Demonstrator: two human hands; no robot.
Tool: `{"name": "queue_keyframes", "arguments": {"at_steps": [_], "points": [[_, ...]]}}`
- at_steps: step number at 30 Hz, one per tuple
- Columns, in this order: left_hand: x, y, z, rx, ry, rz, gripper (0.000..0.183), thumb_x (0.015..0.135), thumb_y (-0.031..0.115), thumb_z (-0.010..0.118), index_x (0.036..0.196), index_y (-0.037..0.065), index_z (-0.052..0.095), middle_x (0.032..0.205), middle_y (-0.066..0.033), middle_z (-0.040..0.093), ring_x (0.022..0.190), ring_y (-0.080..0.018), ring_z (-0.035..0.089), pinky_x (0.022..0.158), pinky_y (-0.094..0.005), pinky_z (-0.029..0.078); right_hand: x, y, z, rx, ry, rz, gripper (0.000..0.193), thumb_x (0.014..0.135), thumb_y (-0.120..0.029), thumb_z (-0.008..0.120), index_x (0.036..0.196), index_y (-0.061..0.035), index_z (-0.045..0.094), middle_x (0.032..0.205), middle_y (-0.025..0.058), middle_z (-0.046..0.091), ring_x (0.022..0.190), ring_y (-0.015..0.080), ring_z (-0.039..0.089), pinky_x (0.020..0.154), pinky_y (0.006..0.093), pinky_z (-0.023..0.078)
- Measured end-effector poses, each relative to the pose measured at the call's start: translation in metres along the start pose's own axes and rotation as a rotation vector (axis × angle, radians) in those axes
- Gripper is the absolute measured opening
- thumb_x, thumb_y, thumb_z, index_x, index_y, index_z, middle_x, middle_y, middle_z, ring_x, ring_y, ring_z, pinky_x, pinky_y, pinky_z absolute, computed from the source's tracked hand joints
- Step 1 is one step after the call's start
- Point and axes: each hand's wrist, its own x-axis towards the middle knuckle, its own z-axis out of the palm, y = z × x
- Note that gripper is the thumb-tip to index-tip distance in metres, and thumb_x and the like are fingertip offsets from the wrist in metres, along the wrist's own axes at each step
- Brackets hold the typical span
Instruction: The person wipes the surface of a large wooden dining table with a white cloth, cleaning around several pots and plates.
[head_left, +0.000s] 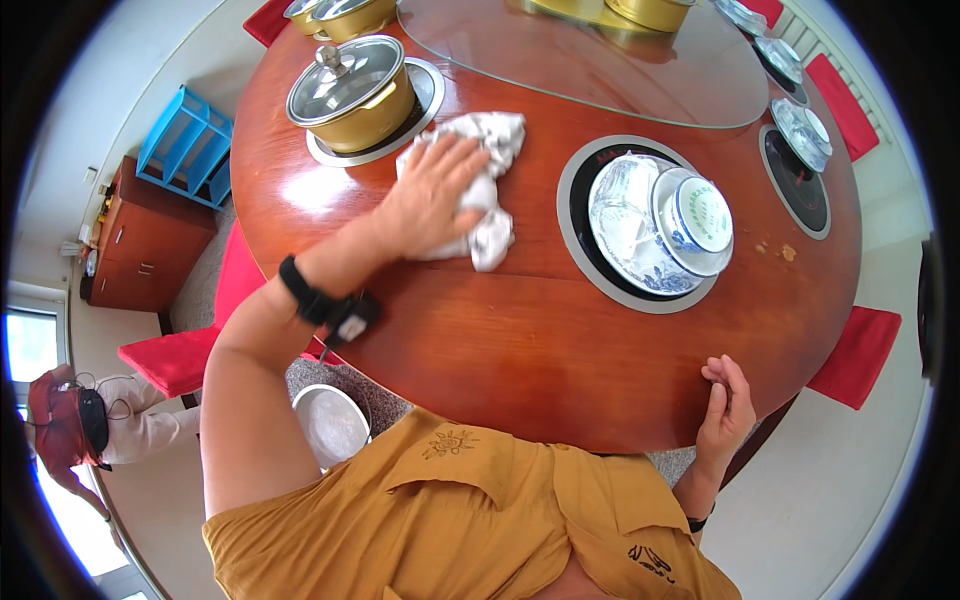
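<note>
My left hand (433, 197) lies flat on a crumpled white cloth (488, 238) on the reddish-brown wooden table (480, 370). Its fingers are stretched out and its thumb points to the right; part of the cloth is hidden beneath the palm. Just beyond the cloth, a gold pot (365, 120) with a glass lid stands on a round built-in hot plate (428, 85). Over the near right edge of the table, my right hand (727, 410) is loosely bent, thumb apart from the fingers, holding nothing. Farther in, wrapped blue-and-white dishes (650, 225) sit on another hot plate (577, 205), a bowl upturned on top.
A glass turntable (590, 85) covers the table's middle, bearing a gold pot (650, 10). More wrapped dishes (803, 130) line the right side. Red chairs (855, 355) surround the table. A metal bucket (330, 425) stands on the floor at left; another person (90, 415) is beyond.
</note>
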Motion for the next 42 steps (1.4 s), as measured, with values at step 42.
{"name": "queue_keyframes", "arguments": {"at_steps": [42], "points": [[-0.129,-0.375,-0.007,0.339,-0.349,-0.882,0.058,0.099,0.037,0.030,0.147,0.006,0.025,0.154,-0.0167,0.022,0.142,-0.0359,0.020,0.115,-0.0465,0.018,-0.003,0.009,0.000,-0.108,-0.028,-0.039,0.026,0.094,-0.001,0.047,0.117,0.0057,0.058,0.104,0.0165,0.066,0.090,0.0226,0.066,0.082,0.0320,0.053]]}}
